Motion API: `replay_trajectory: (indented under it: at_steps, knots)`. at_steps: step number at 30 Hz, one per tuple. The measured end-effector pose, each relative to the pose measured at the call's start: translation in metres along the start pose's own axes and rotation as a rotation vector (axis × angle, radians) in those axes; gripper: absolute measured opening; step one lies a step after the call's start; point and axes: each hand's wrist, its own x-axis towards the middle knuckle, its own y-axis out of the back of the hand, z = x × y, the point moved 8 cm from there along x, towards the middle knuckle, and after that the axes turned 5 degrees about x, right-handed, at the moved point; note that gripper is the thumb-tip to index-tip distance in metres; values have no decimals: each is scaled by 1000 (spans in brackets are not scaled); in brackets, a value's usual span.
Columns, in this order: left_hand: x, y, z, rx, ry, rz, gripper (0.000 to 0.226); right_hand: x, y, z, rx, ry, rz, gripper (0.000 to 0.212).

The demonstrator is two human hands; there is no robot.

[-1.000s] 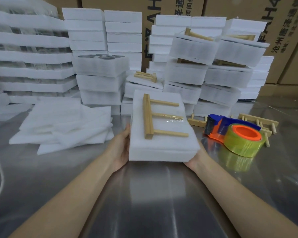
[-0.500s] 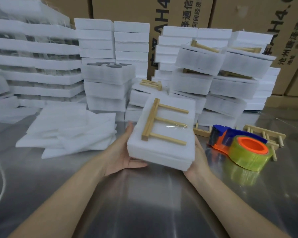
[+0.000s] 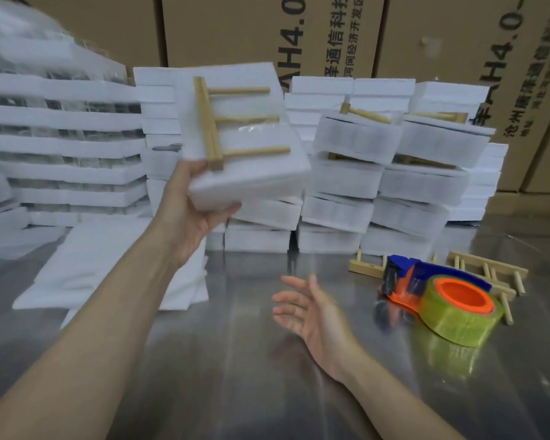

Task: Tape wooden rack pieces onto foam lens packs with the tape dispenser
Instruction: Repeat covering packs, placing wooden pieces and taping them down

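Observation:
My left hand (image 3: 193, 207) grips the near left corner of a white foam lens pack (image 3: 254, 160) and holds it up high in front of the stacks. A wooden rack piece (image 3: 218, 128) with three pegs lies taped on the pack's top face under clear tape. My right hand (image 3: 311, 312) hovers open and empty above the metal table, palm turned left. To its right the tape dispenser (image 3: 438, 300), blue and orange with a yellow-green roll, lies on the table.
Stacks of foam packs (image 3: 388, 173) fill the back of the steel table (image 3: 235, 376), some with racks on top. Loose wooden rack pieces (image 3: 489, 271) lie behind the dispenser. Flat foam sheets (image 3: 86, 268) are piled at left. Cardboard boxes (image 3: 235, 33) stand behind.
The pack was held low in both hands; now my left hand alone has lifted it up and away toward the stacks. My right hand has let go and dropped open above the table.

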Motion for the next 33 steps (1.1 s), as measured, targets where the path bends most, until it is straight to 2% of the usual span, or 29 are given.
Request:
replay_trajectory:
  at_steps: [5, 10, 15, 18, 20, 22, 25, 27, 30, 33]
  knots:
    - [53, -13, 14, 204, 63, 149, 23, 1, 0, 3, -39, 1, -9, 36]
    - [82, -12, 1, 297, 87, 230, 52, 2, 2, 2, -55, 18, 10, 28]
    - [96, -32, -16, 153, 200, 185, 50, 2, 3, 5, -73, 14, 26, 26]
    - [102, -42, -22, 103, 174, 215, 60, 3, 5, 4, -57, 14, 23, 27]
    - [103, -41, -32, 67, 103, 281, 58, 2, 4, 4, -64, 21, 17, 27]
    - [103, -36, -47, 145, 42, 353, 53, 2, 3, 5, -65, 26, 14, 27]
    - [103, -30, -67, 295, 71, 406, 55, 2, 4, 4, -66, 27, 15, 29]
    - [104, -34, -73, 317, 87, 359, 58, 3, 4, 4, -78, 31, 13, 28]
    - [107, -53, -65, 162, 36, 222, 74, 2, 4, 5, -95, 33, 7, 27]
    - [115, -54, -59, 60, 93, 254, 67, 3, 5, 5, -103, 37, 4, 26]
